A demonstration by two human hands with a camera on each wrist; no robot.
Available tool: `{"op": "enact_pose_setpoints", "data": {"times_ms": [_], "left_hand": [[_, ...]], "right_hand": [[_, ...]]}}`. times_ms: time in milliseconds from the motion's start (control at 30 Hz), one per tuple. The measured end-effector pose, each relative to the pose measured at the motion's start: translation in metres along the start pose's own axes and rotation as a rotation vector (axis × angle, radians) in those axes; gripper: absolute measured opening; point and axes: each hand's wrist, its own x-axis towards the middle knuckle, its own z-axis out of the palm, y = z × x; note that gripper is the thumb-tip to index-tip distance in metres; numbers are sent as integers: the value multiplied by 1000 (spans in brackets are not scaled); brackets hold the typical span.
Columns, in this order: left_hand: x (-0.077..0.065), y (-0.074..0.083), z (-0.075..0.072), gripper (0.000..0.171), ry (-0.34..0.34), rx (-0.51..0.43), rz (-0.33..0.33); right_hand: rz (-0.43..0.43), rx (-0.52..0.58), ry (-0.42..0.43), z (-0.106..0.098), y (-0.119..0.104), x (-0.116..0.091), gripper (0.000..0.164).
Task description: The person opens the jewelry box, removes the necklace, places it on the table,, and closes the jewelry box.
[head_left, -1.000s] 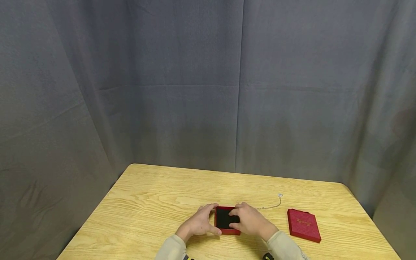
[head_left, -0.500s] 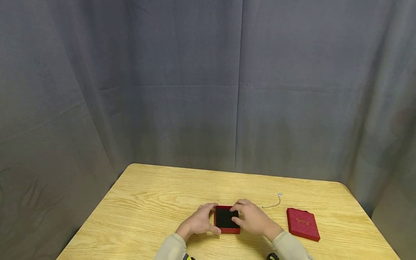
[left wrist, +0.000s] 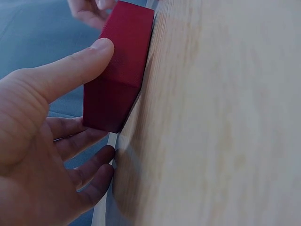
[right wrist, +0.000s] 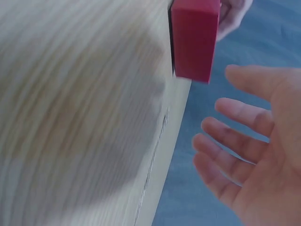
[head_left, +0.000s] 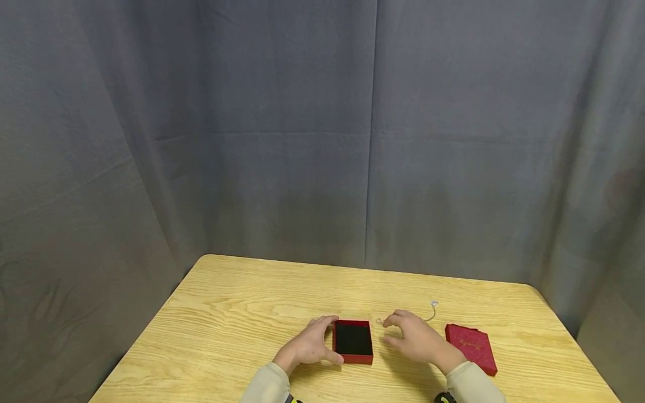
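Observation:
A small red box with a black insert inside sits on the table. My left hand grips it from the left. In the left wrist view the thumb lies on the near side of the box, and some fingers reach behind it. To the right, apart from the box, my right hand hovers with loosely bent fingers and nothing between them. Under and behind it runs a thin chain with a small pale pendant; part is hidden by the hand. The chain also shows in the right wrist view.
A red lid with gold lettering lies on the wooden table, right of the right hand; the right forearm comes close to its near left side. Grey curtains hang behind the table and at both sides.
My right hand has come off the black insert and moved right, over the chain. The chain's left end now shows between box and hand. The left hand and box have stayed put.

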Motion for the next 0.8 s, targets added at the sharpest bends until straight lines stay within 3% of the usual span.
{"op": "enact_pose_setpoints", "data": {"times_ms": [633,800], "left_hand": [[-1,-1,-1,91,-4,-20,8],[0,-2,-1,91,-1,-11,11]], "right_hand": [[212,0,-10,-27,38,-35,31],[218,-7,2,-33,43,-43,33]]}}
